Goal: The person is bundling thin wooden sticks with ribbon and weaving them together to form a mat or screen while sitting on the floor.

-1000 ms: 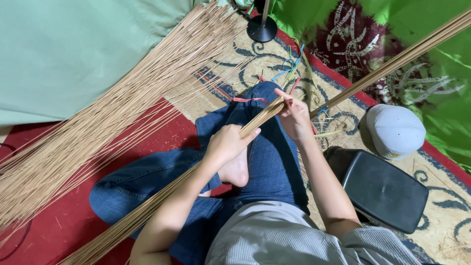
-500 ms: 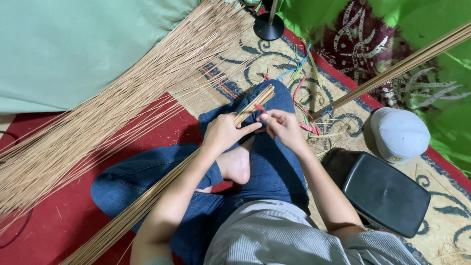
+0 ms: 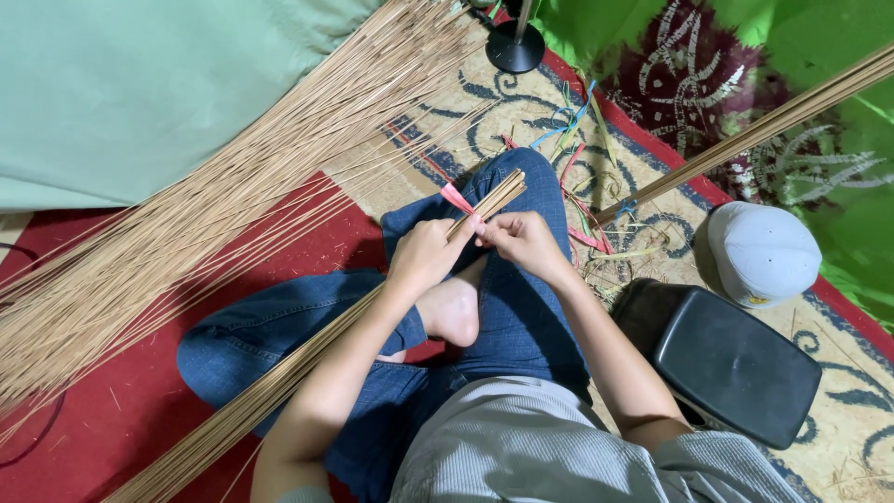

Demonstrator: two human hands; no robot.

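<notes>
Seated cross-legged, a person's left hand clamps a thin bundle of sticks lying across the lap, while the right hand pinches a pink strip, apparently mid-wrap near the bundle's tip. Tightening that binding likely calls for steady tension.

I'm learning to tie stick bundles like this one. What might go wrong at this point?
The left hand alone grips the thin stick bundle near its end, so sticks may splay or slide out. The red strip at the right hand looks loose and might slip off. The long tail crosses the lap beside the loose stick pile and could snag.
</notes>
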